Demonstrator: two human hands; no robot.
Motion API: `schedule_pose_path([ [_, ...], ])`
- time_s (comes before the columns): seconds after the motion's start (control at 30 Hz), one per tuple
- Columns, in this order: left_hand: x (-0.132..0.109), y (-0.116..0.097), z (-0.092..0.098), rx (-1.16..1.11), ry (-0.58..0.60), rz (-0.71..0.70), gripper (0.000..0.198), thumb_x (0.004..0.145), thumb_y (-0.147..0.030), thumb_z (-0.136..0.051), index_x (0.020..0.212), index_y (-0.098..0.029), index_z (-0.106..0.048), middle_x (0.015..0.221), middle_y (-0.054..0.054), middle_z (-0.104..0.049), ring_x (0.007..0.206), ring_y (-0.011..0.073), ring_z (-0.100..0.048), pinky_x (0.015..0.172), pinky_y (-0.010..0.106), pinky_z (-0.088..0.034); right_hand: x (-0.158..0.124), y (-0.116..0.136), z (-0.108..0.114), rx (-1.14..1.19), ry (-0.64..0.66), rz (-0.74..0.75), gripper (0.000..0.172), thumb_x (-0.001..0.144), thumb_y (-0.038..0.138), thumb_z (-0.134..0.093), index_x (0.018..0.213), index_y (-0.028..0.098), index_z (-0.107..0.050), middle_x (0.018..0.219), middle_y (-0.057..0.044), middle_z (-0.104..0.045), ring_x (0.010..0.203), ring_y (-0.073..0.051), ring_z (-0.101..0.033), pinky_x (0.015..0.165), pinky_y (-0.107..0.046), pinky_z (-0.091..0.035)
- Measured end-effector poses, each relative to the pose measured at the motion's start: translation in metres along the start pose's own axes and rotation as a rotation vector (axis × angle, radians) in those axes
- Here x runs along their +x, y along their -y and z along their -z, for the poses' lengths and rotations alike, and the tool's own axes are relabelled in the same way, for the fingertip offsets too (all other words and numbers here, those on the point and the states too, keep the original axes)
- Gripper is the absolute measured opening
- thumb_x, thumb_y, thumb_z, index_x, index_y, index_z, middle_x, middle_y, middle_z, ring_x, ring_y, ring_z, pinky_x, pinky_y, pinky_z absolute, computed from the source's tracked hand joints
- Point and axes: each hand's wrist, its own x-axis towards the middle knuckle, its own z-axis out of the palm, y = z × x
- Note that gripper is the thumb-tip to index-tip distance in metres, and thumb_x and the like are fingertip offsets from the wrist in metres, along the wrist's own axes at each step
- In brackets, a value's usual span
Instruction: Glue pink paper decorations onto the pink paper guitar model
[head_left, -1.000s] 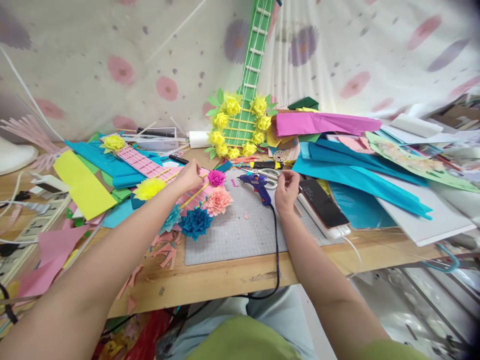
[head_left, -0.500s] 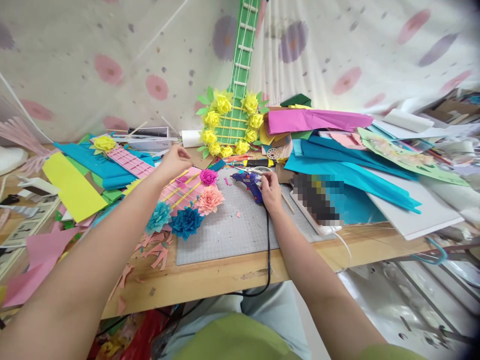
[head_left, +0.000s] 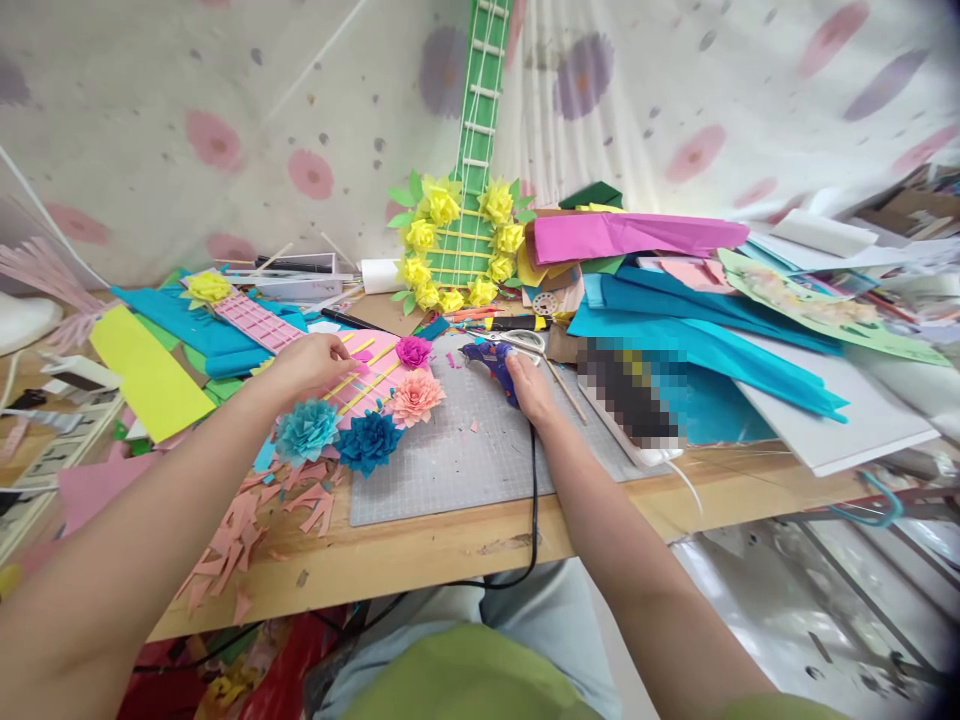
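My right hand [head_left: 527,385] is closed round the handle of a blue glue gun [head_left: 491,362], which lies on the grey cutting mat [head_left: 450,470] with its nozzle to the left. Its black cord runs down over the table edge. My left hand [head_left: 319,362] hovers over a pink paper guitar [head_left: 371,398], fingers pinched together; what is between them, if anything, cannot be made out. Along the guitar's edge sit a magenta flower [head_left: 413,352], a peach flower [head_left: 416,398], a dark blue flower [head_left: 369,442] and a light blue flower [head_left: 307,430]. Yellow strips cross its body.
A green paper guitar [head_left: 474,190] with yellow flowers leans at the back. Scissors [head_left: 532,343] and a thin stick [head_left: 568,390] lie beyond my right hand. A phone-like pixelated thing [head_left: 634,400] is at right, near blue paper [head_left: 697,350]. Pink scraps [head_left: 232,540] litter the front left.
My left hand has moved left and down, lower over the pink guitar. My right hand has shifted left onto the glue gun's handle and closed round it.
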Motion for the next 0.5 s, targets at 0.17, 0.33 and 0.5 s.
schedule_pose_path([
  [0.17, -0.003, -0.010, -0.004, -0.041, 0.127, 0.066, 0.025, 0.059, -0.045, -0.065, 0.069, -0.023, -0.060, 0.057, 0.000, -0.062, 0.057, 0.0197, -0.059, 0.052, 0.027, -0.037, -0.002, 0.005, -0.003, -0.030, 0.053, 0.012, 0.057, 0.082, 0.065, -0.042, 0.105, 0.017, -0.062, 0.106, -0.011, -0.065, 0.101, -0.027, -0.058, 0.090, -0.041, -0.042],
  [0.33, -0.004, -0.011, -0.008, -0.177, -0.001, 0.035, 0.017, 0.057, -0.034, -0.065, 0.064, -0.022, -0.057, 0.062, -0.001, -0.063, 0.062, 0.0163, -0.058, 0.053, 0.024, -0.038, -0.002, 0.005, -0.006, -0.067, 0.017, 0.007, 0.053, 0.077, 0.061, -0.055, 0.107, 0.018, -0.062, 0.107, -0.012, -0.066, 0.101, -0.027, -0.059, 0.089, -0.042, -0.044],
  [0.5, -0.012, -0.027, -0.010, -0.533, -0.003, -0.027, 0.022, 0.055, -0.035, -0.069, 0.065, -0.019, -0.056, 0.063, 0.000, -0.063, 0.063, 0.0157, -0.059, 0.057, 0.025, -0.042, 0.000, 0.003, -0.007, -0.102, 0.014, -0.030, 0.049, 0.075, 0.057, -0.060, 0.104, 0.017, -0.064, 0.102, -0.013, -0.068, 0.095, -0.029, -0.062, 0.084, -0.044, -0.046],
])
